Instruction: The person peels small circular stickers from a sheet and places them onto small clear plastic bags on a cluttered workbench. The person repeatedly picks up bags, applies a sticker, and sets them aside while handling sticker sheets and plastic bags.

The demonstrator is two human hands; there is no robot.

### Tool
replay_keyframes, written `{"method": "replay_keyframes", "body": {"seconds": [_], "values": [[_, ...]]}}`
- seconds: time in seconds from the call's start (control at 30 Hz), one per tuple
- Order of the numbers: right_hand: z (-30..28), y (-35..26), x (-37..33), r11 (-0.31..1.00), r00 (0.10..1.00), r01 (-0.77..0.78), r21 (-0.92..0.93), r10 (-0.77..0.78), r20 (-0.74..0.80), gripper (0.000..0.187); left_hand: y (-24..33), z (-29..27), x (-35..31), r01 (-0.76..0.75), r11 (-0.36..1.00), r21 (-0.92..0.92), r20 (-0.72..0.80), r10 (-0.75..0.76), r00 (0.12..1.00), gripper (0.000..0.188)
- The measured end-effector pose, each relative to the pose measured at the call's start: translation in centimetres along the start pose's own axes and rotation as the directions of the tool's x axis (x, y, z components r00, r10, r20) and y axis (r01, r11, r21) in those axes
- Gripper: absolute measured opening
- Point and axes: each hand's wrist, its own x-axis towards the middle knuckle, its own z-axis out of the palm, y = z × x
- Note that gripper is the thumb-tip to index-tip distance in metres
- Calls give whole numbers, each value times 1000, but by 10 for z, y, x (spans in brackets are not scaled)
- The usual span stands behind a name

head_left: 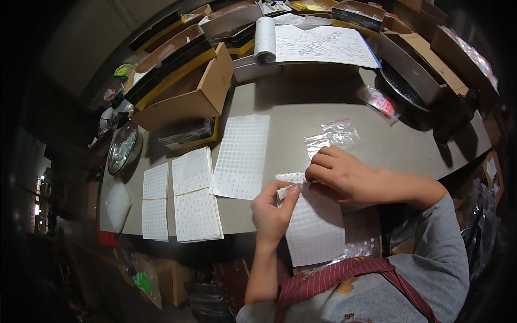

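Note:
A white sheet of small round stickers [315,231] hangs over the table's front edge in front of me. My left hand [272,211] pinches its upper left corner between thumb and fingers, where a strip of the sheet is bent up. My right hand [342,173] is closed at the sheet's top edge, close to the left thumb; its fingertips hide whatever they pinch. Just beyond the right hand lie small clear zip bags [340,132] with red seals. To the left lies a loose sticker sheet [242,156].
Left of it are two banded stacks of sticker sheets, a wide one [197,215] and a narrow one [155,215]. A metal bowl [124,148] and a white bag [117,204] sit at the left edge. Cardboard boxes [188,97] and a notepad [323,46] line the back.

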Motion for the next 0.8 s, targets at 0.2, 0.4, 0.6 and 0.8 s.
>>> {"method": "replay_keyframes", "body": {"seconds": [0.2,0.4,0.6,0.8], "values": [[8,-4,-3,981,988,82,-176,-104,-117,32,-4,-3,0,46,998,51,3,-46,999,17],[-26,24,0,995,987,-86,40,90,-129,15,-10,-4,0,56,994,88,10,-57,998,20],[-31,53,3,878,871,-473,78,452,190,16,-13,-5,1,23,995,98,21,-25,999,21],[4,74,-5,954,960,-276,-117,279,8,17,-5,-4,1,66,995,78,47,-70,996,20]]}}
